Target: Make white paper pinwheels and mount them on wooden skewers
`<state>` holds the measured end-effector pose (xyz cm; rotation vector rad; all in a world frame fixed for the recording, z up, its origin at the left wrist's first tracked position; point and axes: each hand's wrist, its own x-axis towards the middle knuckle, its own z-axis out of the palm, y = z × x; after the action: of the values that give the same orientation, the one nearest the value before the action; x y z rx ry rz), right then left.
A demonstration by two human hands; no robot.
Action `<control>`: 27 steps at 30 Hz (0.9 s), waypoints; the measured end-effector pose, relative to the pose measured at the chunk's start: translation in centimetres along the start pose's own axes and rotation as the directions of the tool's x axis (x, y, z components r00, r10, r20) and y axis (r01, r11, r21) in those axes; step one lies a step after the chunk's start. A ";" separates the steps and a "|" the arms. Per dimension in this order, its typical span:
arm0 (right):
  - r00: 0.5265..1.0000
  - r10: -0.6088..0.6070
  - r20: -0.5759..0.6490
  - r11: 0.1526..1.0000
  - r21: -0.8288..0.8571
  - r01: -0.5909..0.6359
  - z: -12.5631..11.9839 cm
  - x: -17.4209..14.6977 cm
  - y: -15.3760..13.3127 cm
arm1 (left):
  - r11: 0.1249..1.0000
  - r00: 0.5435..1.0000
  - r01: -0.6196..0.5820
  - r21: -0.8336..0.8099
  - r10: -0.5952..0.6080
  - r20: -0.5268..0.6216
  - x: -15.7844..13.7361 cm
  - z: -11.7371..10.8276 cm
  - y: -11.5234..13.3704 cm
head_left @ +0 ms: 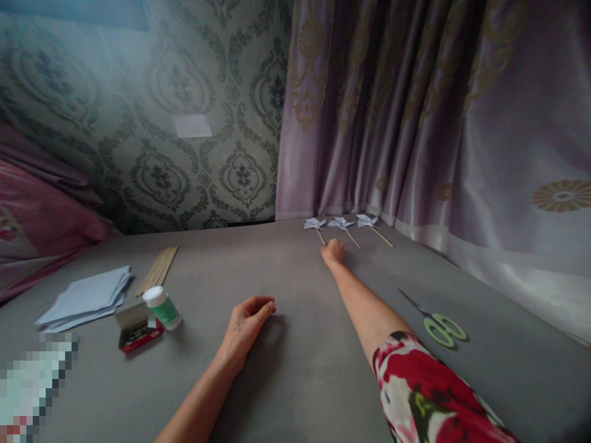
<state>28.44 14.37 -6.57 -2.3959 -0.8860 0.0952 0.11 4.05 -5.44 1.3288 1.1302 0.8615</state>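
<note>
1. Done, to judge from the layout: three pinwheels, each with a white folded head on a slim stick, lying in a row on the grey cover (295, 394) near the foot of the curtain (302, 184).
2. Stretched out to the leftmost pinwheel (314, 224): the right hand (333, 250), fingers folded in around the lower end of its stick.
3. Untouched beyond it: the middle pinwheel (340, 224) and the rightmost pinwheel (368, 221).
4. Resting well apart, nearer the viewer: the left hand (249, 314), fingers loosely curled, thumb close to the fingertips; cannot tell from this angle whether pinching anything small.
5. Left unused, seemingly enough for more: loose sticks (157, 271), stacked paper (87, 298), an open red box (141, 337) just beside a green-labelled bottle (162, 307).
6. Set aside, right of the outstretched forearm: green-handled scissors (438, 326).
</note>
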 end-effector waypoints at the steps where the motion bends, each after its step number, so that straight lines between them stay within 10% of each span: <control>1: 1.000 -0.003 -0.001 1.000 -0.001 0.003 0.0 0.0 0.0 | 1.000 1.000 -0.002 0.001 0.002 0.002 0.0 0.0 0.0; 27: 0.999 -0.043 -0.004 0.999 -0.018 0.043 0.1 -0.1 0.3 | 1.000 1.000 -0.007 -0.008 0.007 0.001 0.1 0.0 0.1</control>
<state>28.52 14.20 -6.83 -2.3913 -0.9395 0.0663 0.12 4.13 -5.40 1.3268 1.1211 0.8694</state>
